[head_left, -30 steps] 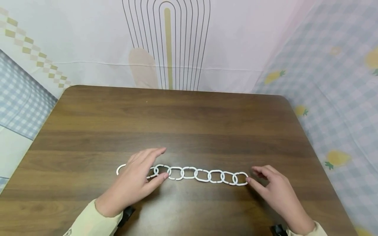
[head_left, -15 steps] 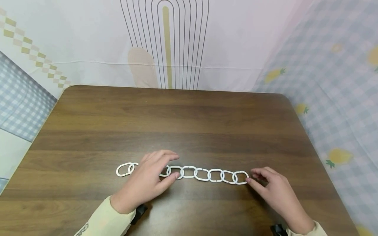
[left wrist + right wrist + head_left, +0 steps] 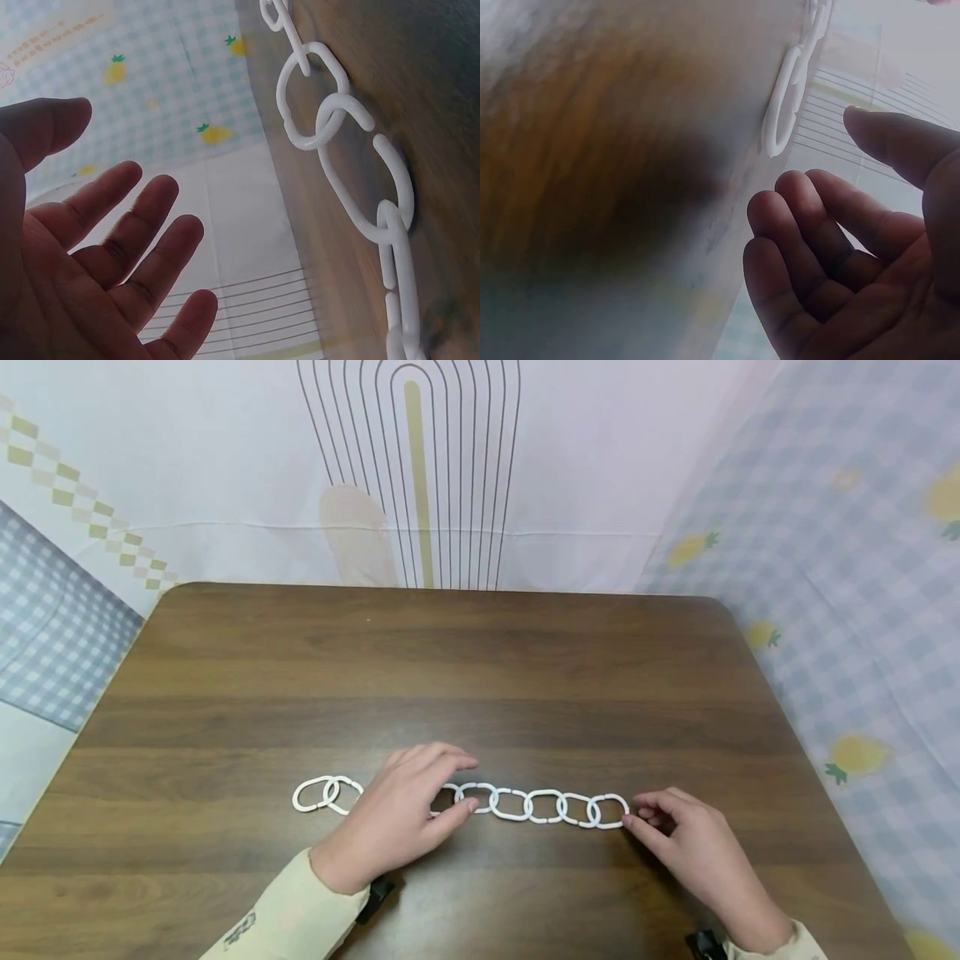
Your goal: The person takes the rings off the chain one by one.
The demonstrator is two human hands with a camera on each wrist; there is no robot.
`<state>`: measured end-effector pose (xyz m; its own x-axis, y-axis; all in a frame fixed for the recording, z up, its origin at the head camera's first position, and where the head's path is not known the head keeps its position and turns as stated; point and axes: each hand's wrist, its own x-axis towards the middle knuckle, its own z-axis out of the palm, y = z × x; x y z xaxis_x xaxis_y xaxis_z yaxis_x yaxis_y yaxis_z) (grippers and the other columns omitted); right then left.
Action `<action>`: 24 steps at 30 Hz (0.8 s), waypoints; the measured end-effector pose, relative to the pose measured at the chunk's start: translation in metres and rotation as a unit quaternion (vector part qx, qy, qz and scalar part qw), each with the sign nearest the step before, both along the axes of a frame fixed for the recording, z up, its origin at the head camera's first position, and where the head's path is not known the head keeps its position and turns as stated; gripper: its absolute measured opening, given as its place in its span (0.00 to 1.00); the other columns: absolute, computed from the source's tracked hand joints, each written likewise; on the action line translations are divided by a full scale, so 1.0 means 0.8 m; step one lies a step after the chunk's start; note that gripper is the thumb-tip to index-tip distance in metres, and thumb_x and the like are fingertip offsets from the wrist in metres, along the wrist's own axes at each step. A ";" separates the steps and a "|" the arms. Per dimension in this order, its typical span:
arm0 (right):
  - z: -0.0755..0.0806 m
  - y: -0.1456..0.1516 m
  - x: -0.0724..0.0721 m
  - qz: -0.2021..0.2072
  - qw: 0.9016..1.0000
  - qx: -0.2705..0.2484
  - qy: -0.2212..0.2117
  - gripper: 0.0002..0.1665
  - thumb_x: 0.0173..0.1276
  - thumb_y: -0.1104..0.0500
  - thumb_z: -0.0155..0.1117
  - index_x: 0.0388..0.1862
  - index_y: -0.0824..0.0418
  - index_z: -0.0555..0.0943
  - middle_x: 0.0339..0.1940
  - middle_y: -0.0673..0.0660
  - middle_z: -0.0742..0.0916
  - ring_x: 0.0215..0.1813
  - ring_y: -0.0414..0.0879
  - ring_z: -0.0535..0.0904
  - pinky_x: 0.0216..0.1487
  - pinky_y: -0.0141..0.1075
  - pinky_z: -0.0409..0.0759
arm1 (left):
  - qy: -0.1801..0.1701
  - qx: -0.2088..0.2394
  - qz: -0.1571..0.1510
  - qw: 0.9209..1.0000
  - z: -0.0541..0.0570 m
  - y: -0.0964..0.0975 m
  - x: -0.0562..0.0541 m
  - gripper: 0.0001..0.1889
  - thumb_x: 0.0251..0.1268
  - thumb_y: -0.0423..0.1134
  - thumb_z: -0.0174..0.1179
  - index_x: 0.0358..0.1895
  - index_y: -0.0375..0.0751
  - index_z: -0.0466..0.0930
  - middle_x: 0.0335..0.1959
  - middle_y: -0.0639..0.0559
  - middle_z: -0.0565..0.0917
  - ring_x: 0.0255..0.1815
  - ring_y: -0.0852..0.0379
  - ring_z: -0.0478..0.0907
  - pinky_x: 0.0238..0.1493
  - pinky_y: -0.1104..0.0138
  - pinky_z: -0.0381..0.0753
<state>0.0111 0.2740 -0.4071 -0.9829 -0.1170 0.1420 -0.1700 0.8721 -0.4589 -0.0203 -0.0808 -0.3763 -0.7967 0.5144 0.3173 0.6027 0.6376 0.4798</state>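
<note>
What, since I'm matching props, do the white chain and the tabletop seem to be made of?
White chain: probably plastic, smooth with faint sheen; its rounded links are evenly white, without metallic glint. Tabletop: wood or wood-look laminate, I can't tell which, satin; brown grain bands show, with soft glare.

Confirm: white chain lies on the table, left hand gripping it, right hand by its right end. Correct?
Wrong on the grip: the left wrist view shows the left hand apart from the chain, not holding it. Rest is right: white chain on the table, right hand by its right end.
</note>
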 end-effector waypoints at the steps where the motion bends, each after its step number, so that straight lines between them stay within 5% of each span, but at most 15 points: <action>1: 0.000 0.000 0.000 0.000 1.000 0.001 -0.007 0.09 0.57 0.56 0.80 0.34 0.54 0.87 0.26 0.37 0.79 0.30 0.34 0.75 0.31 0.32 0.75 | -0.001 0.000 -0.001 1.000 0.001 0.001 0.000 0.20 0.65 0.50 0.66 0.56 0.45 0.81 0.53 0.57 0.82 0.58 0.56 0.78 0.60 0.54 0.73; 24: 0.002 0.000 -0.009 -0.018 0.992 0.033 -0.121 0.12 0.65 0.48 0.73 0.35 0.55 0.86 0.26 0.42 0.82 0.31 0.37 0.76 0.36 0.37 0.76 | 0.005 -0.015 -0.041 0.999 0.007 0.043 -0.017 0.16 0.67 0.48 0.64 0.53 0.47 0.83 0.47 0.58 0.84 0.51 0.56 0.81 0.57 0.55 0.75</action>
<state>0.0041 0.2738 -0.4054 -0.9909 -0.0830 -0.1061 -0.0304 0.9051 -0.4241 -0.0341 -0.0461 -0.3705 -0.7488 0.5868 0.3083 0.6578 0.6008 0.4542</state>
